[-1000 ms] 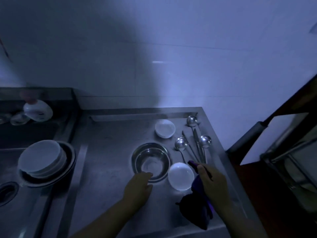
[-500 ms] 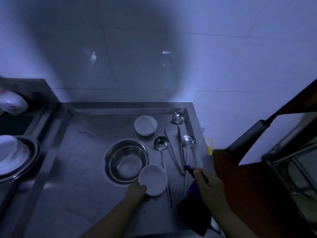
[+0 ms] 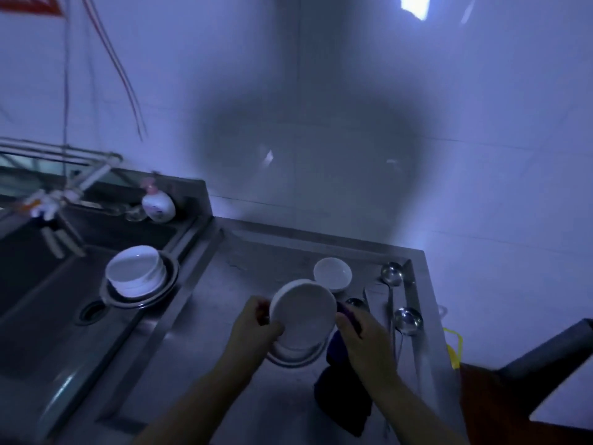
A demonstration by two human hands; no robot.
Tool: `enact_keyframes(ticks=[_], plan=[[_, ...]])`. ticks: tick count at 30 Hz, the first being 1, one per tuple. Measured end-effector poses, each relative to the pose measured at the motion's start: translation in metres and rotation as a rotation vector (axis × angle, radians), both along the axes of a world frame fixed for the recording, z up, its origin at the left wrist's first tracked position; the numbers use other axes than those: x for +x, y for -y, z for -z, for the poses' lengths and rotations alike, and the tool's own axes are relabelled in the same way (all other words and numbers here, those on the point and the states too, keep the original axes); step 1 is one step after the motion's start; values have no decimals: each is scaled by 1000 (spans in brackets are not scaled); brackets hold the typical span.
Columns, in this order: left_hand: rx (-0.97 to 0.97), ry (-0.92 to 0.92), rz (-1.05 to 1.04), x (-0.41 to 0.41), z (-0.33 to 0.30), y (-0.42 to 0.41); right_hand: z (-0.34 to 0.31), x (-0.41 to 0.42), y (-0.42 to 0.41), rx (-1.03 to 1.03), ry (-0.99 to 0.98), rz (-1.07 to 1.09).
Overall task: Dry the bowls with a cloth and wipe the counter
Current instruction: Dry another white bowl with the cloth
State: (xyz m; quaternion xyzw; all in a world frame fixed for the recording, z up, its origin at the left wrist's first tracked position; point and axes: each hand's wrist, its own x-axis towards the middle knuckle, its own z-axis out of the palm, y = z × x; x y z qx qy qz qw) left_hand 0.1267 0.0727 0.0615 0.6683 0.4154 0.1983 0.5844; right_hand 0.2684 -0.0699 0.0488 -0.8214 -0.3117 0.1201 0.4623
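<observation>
White bowl (image 3: 301,313) tilted, pinched by left hand (image 3: 256,329); right hand (image 3: 362,342) clutches dark cloth (image 3: 343,396).

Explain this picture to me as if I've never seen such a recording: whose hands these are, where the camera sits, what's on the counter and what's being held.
There is no machine here. A person wears one wide-angle camera on the head, looking down at their own hands. The left hand grips a white bowl lifted above a steel bowl on the metal counter. The right hand holds a dark cloth beside the bowl. Another small white bowl and several ladles lie on the counter. At left, stacked bowls sit in the sink.
</observation>
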Motion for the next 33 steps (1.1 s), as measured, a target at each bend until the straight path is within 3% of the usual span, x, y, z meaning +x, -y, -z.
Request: enact_keyframes(ticks=[7, 11, 16, 19, 22, 27, 29, 33], plan=[[480, 20, 113, -44, -87, -21, -55, -34, -48, 166, 58, -141], [803, -27, 78, -65, -113, -38, -82, -47, -65, 211, 272, -233], [1008, -35, -24, -85, -129, -58, -108, -68, -76, 291, 286, -218], [920, 9, -92, -91, -132, -66, -126, -85, -87, 441, 383, -119], [729, 114, -124, -91, -138, -69, -150, -102, -105, 507, 625, -38], [421, 322, -126, -92, -152, -64, -168, -124, -132, 203, 1129, -55], [398, 339, -107, -96, -156, -64, -169, -133, -137, 110, 1165, -99], [355, 385, -34, -103, -160, -66, -175, -150, -142, 83, 1035, -238]])
